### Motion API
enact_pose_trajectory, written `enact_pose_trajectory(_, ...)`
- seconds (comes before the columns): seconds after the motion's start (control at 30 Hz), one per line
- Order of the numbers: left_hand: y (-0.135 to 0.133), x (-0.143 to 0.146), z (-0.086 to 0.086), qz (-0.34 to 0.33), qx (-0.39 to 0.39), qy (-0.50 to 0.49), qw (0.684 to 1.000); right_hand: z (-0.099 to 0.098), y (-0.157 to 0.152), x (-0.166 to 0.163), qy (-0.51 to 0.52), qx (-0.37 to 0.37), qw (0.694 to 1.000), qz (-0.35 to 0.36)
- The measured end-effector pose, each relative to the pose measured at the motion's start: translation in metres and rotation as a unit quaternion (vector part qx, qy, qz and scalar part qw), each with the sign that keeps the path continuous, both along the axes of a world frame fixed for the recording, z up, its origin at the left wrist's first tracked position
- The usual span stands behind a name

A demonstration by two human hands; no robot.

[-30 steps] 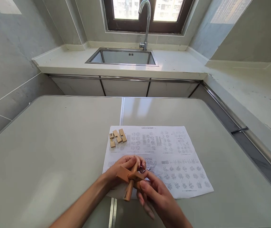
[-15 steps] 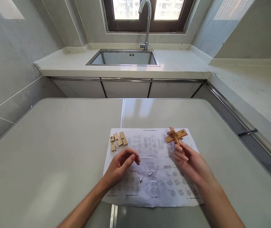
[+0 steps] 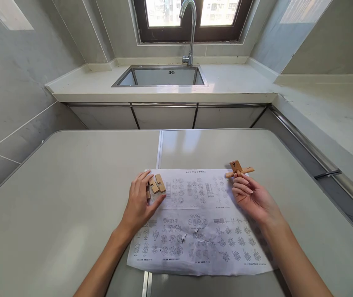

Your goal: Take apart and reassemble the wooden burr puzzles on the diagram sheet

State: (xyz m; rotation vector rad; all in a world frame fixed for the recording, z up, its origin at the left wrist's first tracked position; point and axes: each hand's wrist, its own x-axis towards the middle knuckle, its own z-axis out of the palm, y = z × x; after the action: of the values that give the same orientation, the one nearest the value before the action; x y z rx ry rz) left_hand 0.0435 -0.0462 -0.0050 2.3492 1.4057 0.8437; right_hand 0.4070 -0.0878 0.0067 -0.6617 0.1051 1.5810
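Note:
A printed instruction sheet (image 3: 198, 231) lies on the grey table (image 3: 65, 189). My left hand (image 3: 139, 201) rests on the sheet's top left corner, fingers stretched out over a few loose wooden puzzle blocks (image 3: 157, 184), covering the leftmost one. An assembled wooden cross piece (image 3: 238, 169) sits at the sheet's top right corner. My right hand (image 3: 251, 194) is just below it, fingers loosely curled and apart, with nothing in them; the fingertips are very close to the cross.
A seam (image 3: 158, 148) runs down the middle of the table. Beyond the table stand a counter with a steel sink (image 3: 164, 76) and a tall faucet (image 3: 190, 31) under a window. Another counter (image 3: 334, 111) runs along the right.
My right hand carried the wooden cross from in front of me to the sheet's top right corner and let it go. My left hand moved up onto the loose blocks.

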Motion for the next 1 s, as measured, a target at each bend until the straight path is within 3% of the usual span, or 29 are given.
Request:
enact_pose_trajectory(0.2,0.003,-0.006,-0.004,-0.021,-0.052,0.019,0.998,-0.005,0.001,0.000,0.036,0.005,0.999,0.002)
enact_pose_trajectory(0.37,0.005,-0.007,-0.008,-0.030,-0.051,0.017,0.998,-0.011,0.000,-0.003,0.033,0.016,0.999,-0.001)
enact_pose_trajectory(0.57,0.003,-0.004,-0.007,-0.025,-0.062,0.012,0.998,-0.018,-0.004,-0.017,0.040,0.076,0.996,0.034)
enact_pose_trajectory(0.77,0.002,-0.001,-0.008,-0.050,-0.051,0.011,0.997,-0.024,-0.007,-0.044,-0.100,0.071,0.990,0.073)
enact_pose_trajectory(1.0,0.000,0.001,-0.006,-0.092,-0.042,0.016,0.995,-0.023,-0.008,-0.052,-0.226,0.082,0.964,0.113)
